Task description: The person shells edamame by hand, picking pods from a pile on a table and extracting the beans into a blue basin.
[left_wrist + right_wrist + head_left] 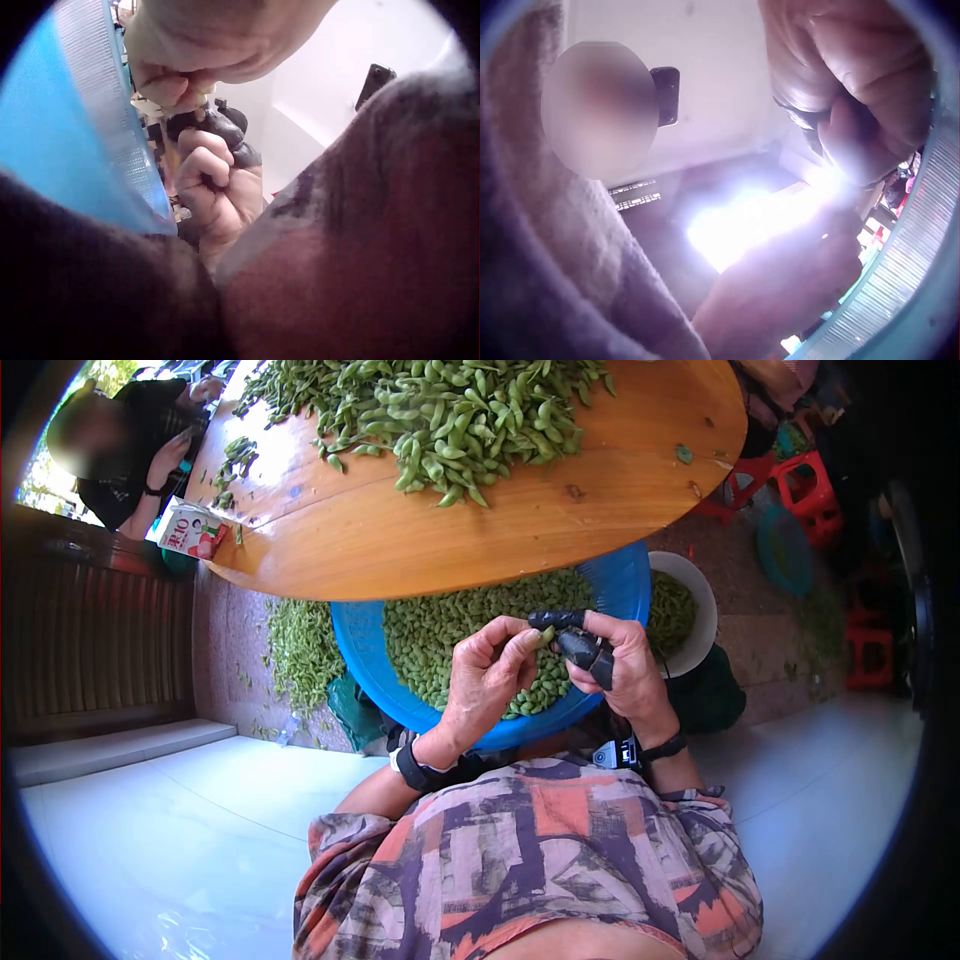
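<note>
In the head view my left hand (478, 682) pinches a green edamame pod (546, 635) between thumb and forefinger. Facing it, my right hand (636, 675) wears black covers (584, 652) on its thumb and forefinger, which close on the pod's other end. Both hands meet above a blue basin (358, 660) holding many shelled green beans (440, 622). The left wrist view shows the right hand's remaining fingers (204, 166) curled toward the palm. From the right wrist, glare washes out much of the hands' meeting point.
A wooden table (420, 555) overhangs the basin's far side, heaped with edamame pods (460, 435). Pods or husks (300, 650) lie on the floor at left. A white bucket (706, 605) stands right of the basin. Red stools (808, 500) are farther right. Another person sits upper left, by a carton (190, 532).
</note>
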Demonstrator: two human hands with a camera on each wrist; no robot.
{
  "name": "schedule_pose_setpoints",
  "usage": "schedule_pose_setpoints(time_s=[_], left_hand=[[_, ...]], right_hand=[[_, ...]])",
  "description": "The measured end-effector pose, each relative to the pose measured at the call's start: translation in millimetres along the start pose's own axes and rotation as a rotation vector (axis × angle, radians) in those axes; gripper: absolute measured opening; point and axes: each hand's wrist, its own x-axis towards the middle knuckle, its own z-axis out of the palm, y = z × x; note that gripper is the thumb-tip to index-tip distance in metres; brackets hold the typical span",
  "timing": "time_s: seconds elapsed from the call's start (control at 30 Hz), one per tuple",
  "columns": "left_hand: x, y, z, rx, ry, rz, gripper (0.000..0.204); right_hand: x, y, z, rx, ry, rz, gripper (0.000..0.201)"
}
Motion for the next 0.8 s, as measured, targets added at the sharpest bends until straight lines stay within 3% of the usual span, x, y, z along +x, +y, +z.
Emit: schedule_pose_setpoints(time_s=[0.1,0.23,0.33,0.4,0.5,0.57,0.63,0.7,0.73,0.8], left_hand=[[2,-2,0,-0.015,-0.010,0.032,0.017],[7,1,-3,-0.312,-0.121,-0.186,0.020],[10,-6,-10,-0.513,-0.193,-0.278,0.022],[9,-6,-12,-0.577,-0.237,-0.289,0.022],[6,3,-8,-0.447,-0.179,-0.240,0.021],[3,11,-2,0.018,-0.015,-0.034,0.019],[4,5,-6,0.080,0.020,0.004,0.014],[5,1,-5,0.657,0.121,0.554,0.020],[6,2,-4,0.720,0.174,0.656,0.027],[5,14,-1,0.811,0.193,0.667,0.027]], right_hand=[[4,3,1,0.099,-0.005,-0.028,0.027],[12,14,-13,0.300,-0.125,0.037,0.027],[10,5,-3,0.285,-0.113,0.045,0.024],[8,3,4,-0.088,0.011,-0.093,0.022],[9,2,4,-0.013,0.015,-0.092,0.022],[8,1,7,-0.012,0.039,-0.072,0.022],[7,-4,10,-0.010,0.062,-0.051,0.023],[5,-11,15,-0.334,0.110,-0.009,0.023],[5,-10,16,-0.334,0.111,-0.006,0.023],[4,-9,20,-0.487,0.174,-0.163,0.023]])
